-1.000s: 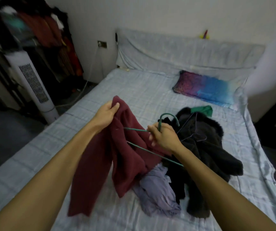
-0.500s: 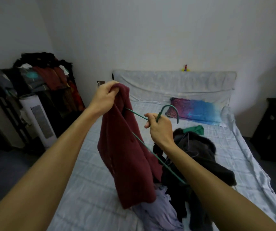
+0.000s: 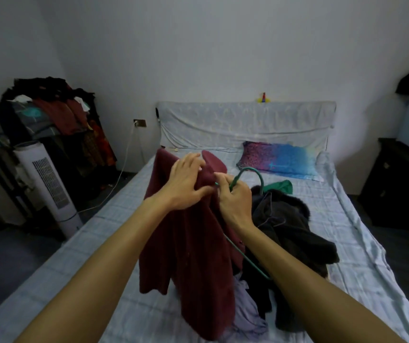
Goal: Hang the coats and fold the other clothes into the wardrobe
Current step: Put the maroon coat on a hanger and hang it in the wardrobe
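A dark red coat (image 3: 193,256) hangs in the air above the bed, held up at its collar by my left hand (image 3: 186,184). My right hand (image 3: 235,194) grips a green wire hanger (image 3: 248,174) at the base of its hook, right beside the collar; one hanger arm runs down behind the coat. A black furry coat (image 3: 290,224) lies in a heap on the bed to the right, with a thin wire hanger on it and a green garment (image 3: 280,186) behind it. A pale lilac garment (image 3: 245,310) lies under the red coat.
The bed (image 3: 114,229) has a light checked sheet and a blue-purple pillow (image 3: 280,162) at the headboard. A white tower fan (image 3: 47,189) and a rack piled with clothes (image 3: 57,115) stand at the left. A dark cabinet (image 3: 401,184) stands at the right.
My left hand has shifted right along the collar until it touches my right hand. The hanger's left arm has gone inside the coat. The view has tilted slightly down.
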